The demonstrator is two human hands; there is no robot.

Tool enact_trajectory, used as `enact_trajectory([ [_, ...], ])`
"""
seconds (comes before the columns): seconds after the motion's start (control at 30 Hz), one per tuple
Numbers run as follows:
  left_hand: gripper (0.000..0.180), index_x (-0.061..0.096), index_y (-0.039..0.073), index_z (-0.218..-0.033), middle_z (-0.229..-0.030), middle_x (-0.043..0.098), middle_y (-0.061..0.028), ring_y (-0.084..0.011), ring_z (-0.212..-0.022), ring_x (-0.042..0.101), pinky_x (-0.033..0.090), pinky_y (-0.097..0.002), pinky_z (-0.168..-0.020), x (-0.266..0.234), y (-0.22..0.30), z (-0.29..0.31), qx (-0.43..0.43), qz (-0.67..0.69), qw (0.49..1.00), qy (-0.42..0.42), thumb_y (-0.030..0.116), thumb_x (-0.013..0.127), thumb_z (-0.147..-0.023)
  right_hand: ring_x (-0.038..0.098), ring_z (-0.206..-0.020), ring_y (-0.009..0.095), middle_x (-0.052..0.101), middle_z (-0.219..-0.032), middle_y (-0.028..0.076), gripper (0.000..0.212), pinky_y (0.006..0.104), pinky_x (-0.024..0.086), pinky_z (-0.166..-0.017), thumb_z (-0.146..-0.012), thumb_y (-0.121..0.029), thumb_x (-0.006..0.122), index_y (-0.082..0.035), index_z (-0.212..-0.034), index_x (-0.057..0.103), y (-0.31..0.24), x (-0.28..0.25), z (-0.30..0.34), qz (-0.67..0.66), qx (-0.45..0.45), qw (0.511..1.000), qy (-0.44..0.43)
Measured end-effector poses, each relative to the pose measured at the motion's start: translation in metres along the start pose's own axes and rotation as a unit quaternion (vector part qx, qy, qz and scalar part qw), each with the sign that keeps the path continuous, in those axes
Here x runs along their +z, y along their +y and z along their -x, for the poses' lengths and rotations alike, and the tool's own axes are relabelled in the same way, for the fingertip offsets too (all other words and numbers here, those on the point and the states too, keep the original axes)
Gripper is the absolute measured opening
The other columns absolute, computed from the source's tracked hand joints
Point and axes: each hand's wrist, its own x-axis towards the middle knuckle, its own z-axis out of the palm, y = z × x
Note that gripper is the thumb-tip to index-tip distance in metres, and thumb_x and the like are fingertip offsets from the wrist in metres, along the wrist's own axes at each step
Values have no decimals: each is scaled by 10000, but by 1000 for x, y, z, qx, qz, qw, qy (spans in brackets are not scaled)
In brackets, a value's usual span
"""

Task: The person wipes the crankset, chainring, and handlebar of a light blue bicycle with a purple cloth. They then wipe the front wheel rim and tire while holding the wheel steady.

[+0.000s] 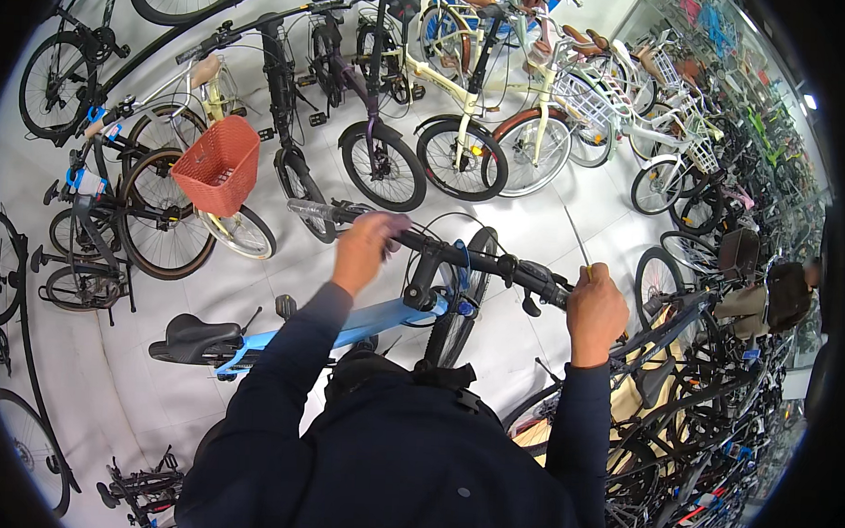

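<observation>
A blue-framed bicycle (365,320) stands in front of me, its black handlebar (483,262) running crosswise and its saddle (201,335) off to the left. My left hand (369,251) is closed around the bar beside the left grip (313,209), which has a shiny, see-through wrapping; its fingertips are slightly blurred. Past the right end of the bar, my right hand (596,312) grips a screwdriver (577,236) with a long thin shaft and a bit of yellow at the fingers. The shaft points up and away. That fist hides most of the handle, and the right grip (543,278) ends close beside it.
Several parked bicycles line the far side, among them a purple one (354,85) and a cream one (447,83). At left, a red basket (219,167) hangs on another bike. Tightly packed bicycles (678,403) fill the right, near a person in dark clothing (784,300).
</observation>
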Motion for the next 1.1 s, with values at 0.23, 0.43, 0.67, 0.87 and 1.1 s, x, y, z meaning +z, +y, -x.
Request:
enact_trajectory([
  [0.23, 414, 667, -7, -1204, -1118, 735, -230, -418, -1067, 693, 454, -537, -1039, -24, -60, -62, -172, -143, 973, -47, 354, 538, -1050, 711, -707, 374, 732, -802, 128, 197, 489, 540, -619, -987, -305, 653, -119, -925, 633, 2, 3, 0, 26, -14, 999, 13],
  [0.43, 388, 695, 53, -1090, -1080, 756, -196, -394, -1076, 701, 365, -665, -1100, -18, -98, -77, -151, -286, 926, -194, 396, 525, -1027, 708, -709, 376, 730, -798, 133, 189, 488, 535, -618, -979, -293, 660, -115, -921, 640, 0, 3, -3, 18, -20, 999, 20],
  [0.67, 343, 730, 122, -1183, -1153, 757, -173, -378, -1141, 698, 403, -648, -1077, -63, -162, -104, -278, -338, 887, -149, 365, 623, -967, 709, -713, 381, 732, -803, 134, 183, 492, 532, -620, -978, -286, 660, -115, -916, 642, 0, 1, -1, 25, -8, 1000, 9],
  [0.87, 369, 776, 76, -1112, -1178, 749, -182, -386, -1106, 708, 520, -563, -970, -50, -175, -103, -241, -333, 886, -215, 340, 573, -954, 699, -734, 420, 717, -789, 177, 225, 530, 519, -627, -990, -315, 644, -101, -920, 639, -1, 3, 0, 15, 0, 1000, 12],
  [1.1, 389, 779, 7, -989, -1093, 731, -259, -457, -1050, 689, 538, -515, -956, -5, -191, -122, -9, -320, 857, -404, 312, 563, -883, 696, -741, 436, 718, -798, 203, 245, 544, 515, -632, -1000, -341, 630, -106, -932, 649, -3, 2, -3, 19, 10, 1000, 1],
])
